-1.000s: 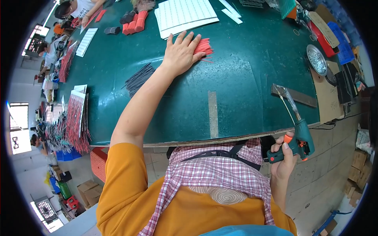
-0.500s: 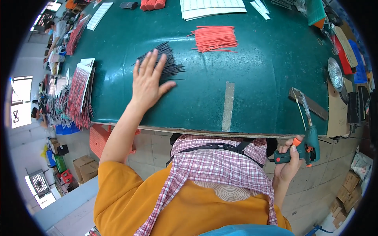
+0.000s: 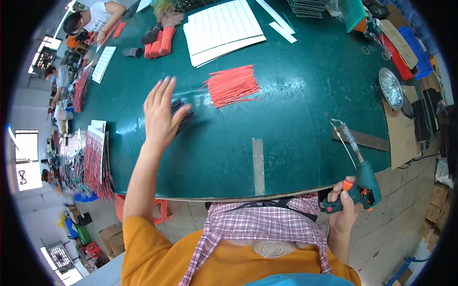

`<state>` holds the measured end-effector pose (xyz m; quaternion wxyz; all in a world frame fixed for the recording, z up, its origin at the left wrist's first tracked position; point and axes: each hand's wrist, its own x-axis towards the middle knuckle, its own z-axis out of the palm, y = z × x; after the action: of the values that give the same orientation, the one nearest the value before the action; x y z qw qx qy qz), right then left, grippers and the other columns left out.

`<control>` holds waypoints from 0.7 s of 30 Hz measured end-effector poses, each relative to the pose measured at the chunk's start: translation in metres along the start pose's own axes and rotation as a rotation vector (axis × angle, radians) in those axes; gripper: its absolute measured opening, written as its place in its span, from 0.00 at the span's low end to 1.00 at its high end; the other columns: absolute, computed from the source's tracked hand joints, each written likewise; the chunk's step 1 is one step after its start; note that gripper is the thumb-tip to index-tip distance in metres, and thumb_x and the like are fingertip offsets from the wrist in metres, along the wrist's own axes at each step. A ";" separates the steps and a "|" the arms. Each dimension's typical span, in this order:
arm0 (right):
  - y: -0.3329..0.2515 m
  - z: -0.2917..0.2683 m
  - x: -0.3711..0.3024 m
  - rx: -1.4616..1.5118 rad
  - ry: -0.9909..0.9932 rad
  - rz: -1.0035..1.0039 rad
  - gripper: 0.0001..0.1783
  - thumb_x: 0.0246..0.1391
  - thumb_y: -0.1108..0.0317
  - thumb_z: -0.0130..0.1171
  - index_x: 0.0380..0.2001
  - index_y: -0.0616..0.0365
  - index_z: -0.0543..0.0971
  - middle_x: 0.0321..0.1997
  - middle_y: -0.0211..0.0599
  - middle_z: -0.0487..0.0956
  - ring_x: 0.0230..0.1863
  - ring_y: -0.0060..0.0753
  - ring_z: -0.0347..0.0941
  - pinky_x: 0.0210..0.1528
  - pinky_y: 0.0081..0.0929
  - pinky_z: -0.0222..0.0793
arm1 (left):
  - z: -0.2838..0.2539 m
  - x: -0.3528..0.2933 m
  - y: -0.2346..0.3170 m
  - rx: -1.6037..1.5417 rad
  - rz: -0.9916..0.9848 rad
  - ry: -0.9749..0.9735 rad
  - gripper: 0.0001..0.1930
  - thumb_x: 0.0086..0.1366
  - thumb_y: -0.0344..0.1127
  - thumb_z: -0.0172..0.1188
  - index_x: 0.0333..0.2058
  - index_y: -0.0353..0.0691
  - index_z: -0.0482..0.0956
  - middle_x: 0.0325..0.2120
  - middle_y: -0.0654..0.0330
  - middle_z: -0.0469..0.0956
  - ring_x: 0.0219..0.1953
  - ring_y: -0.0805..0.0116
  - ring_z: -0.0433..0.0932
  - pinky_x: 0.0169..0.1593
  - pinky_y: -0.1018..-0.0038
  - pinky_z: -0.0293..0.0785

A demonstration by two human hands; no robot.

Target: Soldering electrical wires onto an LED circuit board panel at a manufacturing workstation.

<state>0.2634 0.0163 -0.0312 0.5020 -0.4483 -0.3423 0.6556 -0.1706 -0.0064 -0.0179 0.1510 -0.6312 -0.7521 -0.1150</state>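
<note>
My left hand hovers with fingers spread over a bundle of black wires on the green table; it holds nothing. A bundle of red wires lies a little beyond, to the right. My right hand grips a green soldering gun with an orange trigger at the table's near right edge, its metal tip pointing over the tabletop.
White sheets lie at the back. A round metal dish and crates stand at the right. Racks of wired cards sit at the left edge. A strip of tape marks the table front. Other people work at the far left.
My left hand has lifted off the black wire bundle and now hangs above it with fingers spread. The view has shifted; the soldering gun stays in my right hand.
</note>
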 end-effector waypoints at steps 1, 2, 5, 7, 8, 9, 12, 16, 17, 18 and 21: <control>-0.004 0.000 0.002 -0.008 0.009 0.006 0.20 0.49 0.73 0.54 0.48 0.62 0.68 0.32 0.39 0.75 0.26 0.25 0.69 0.28 0.24 0.68 | 0.004 0.028 0.005 -0.029 0.053 0.019 0.31 0.59 0.51 0.57 0.57 0.41 0.65 0.56 0.52 0.67 0.59 0.54 0.63 0.60 0.60 0.56; -0.004 0.000 0.005 -0.022 0.016 0.002 0.20 0.49 0.73 0.55 0.47 0.62 0.68 0.32 0.40 0.75 0.26 0.26 0.70 0.28 0.24 0.68 | 0.016 0.058 0.008 -0.062 0.108 0.038 0.29 0.59 0.50 0.58 0.56 0.40 0.67 0.54 0.52 0.69 0.58 0.54 0.64 0.58 0.61 0.58; -0.007 0.013 0.014 -0.013 -0.024 0.011 0.21 0.48 0.73 0.56 0.47 0.62 0.68 0.31 0.40 0.75 0.26 0.26 0.71 0.29 0.24 0.69 | 0.063 0.135 0.009 -0.085 0.080 -0.008 0.27 0.61 0.52 0.56 0.52 0.38 0.71 0.53 0.48 0.70 0.56 0.51 0.66 0.57 0.62 0.63; -0.008 0.018 0.015 -0.025 -0.013 0.006 0.21 0.48 0.72 0.57 0.47 0.62 0.68 0.31 0.40 0.75 0.26 0.26 0.71 0.28 0.24 0.69 | 0.099 0.177 0.018 -0.011 0.103 0.050 0.35 0.57 0.61 0.55 0.53 0.39 0.71 0.55 0.50 0.68 0.58 0.53 0.64 0.58 0.58 0.61; -0.008 0.018 0.015 -0.034 0.003 0.018 0.21 0.48 0.72 0.57 0.47 0.62 0.68 0.31 0.40 0.75 0.26 0.26 0.71 0.28 0.24 0.69 | 0.108 0.195 0.035 -0.011 0.128 0.035 0.37 0.56 0.63 0.55 0.54 0.39 0.70 0.56 0.51 0.67 0.59 0.54 0.64 0.58 0.57 0.60; -0.006 0.017 0.017 -0.036 0.007 0.038 0.21 0.48 0.72 0.58 0.46 0.62 0.69 0.31 0.40 0.76 0.26 0.26 0.71 0.28 0.24 0.69 | 0.116 0.207 0.049 0.003 0.170 0.030 0.37 0.55 0.64 0.56 0.54 0.39 0.70 0.56 0.52 0.67 0.59 0.55 0.63 0.58 0.56 0.60; -0.003 0.011 0.020 -0.037 0.029 0.040 0.21 0.48 0.72 0.58 0.46 0.62 0.69 0.31 0.39 0.76 0.26 0.25 0.71 0.29 0.24 0.69 | 0.118 0.222 0.087 0.079 0.176 -0.031 0.37 0.55 0.65 0.56 0.54 0.41 0.70 0.54 0.51 0.69 0.58 0.54 0.65 0.56 0.59 0.66; -0.003 0.007 0.019 -0.021 0.059 0.046 0.20 0.48 0.72 0.58 0.46 0.62 0.69 0.31 0.39 0.76 0.26 0.24 0.71 0.29 0.23 0.69 | 0.110 0.237 0.096 -0.019 -0.137 -0.427 0.38 0.55 0.66 0.56 0.52 0.38 0.72 0.44 0.47 0.76 0.52 0.55 0.72 0.48 0.60 0.73; -0.003 0.007 0.020 -0.014 0.061 0.044 0.20 0.48 0.72 0.58 0.46 0.62 0.69 0.31 0.39 0.76 0.26 0.24 0.71 0.29 0.23 0.69 | 0.108 0.239 0.098 -0.023 -0.120 -0.449 0.39 0.55 0.67 0.55 0.50 0.36 0.73 0.41 0.46 0.78 0.49 0.55 0.75 0.46 0.60 0.75; -0.003 0.006 0.020 -0.020 0.057 0.047 0.20 0.48 0.72 0.58 0.46 0.62 0.69 0.31 0.39 0.76 0.26 0.24 0.71 0.29 0.23 0.69 | 0.106 0.241 0.101 -0.019 -0.114 -0.446 0.39 0.55 0.67 0.55 0.50 0.36 0.73 0.41 0.46 0.78 0.49 0.55 0.75 0.46 0.60 0.75; -0.004 0.005 0.019 -0.014 0.047 0.044 0.20 0.49 0.72 0.57 0.47 0.62 0.69 0.31 0.39 0.76 0.27 0.24 0.71 0.30 0.23 0.69 | 0.106 0.247 0.107 0.011 -0.220 -0.427 0.28 0.59 0.56 0.57 0.50 0.41 0.74 0.47 0.51 0.75 0.53 0.58 0.72 0.50 0.61 0.72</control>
<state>0.2586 0.0357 -0.0300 0.4921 -0.4744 -0.3250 0.6536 -0.1130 0.2768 -0.0264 -0.0213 -0.5546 -0.8318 0.0096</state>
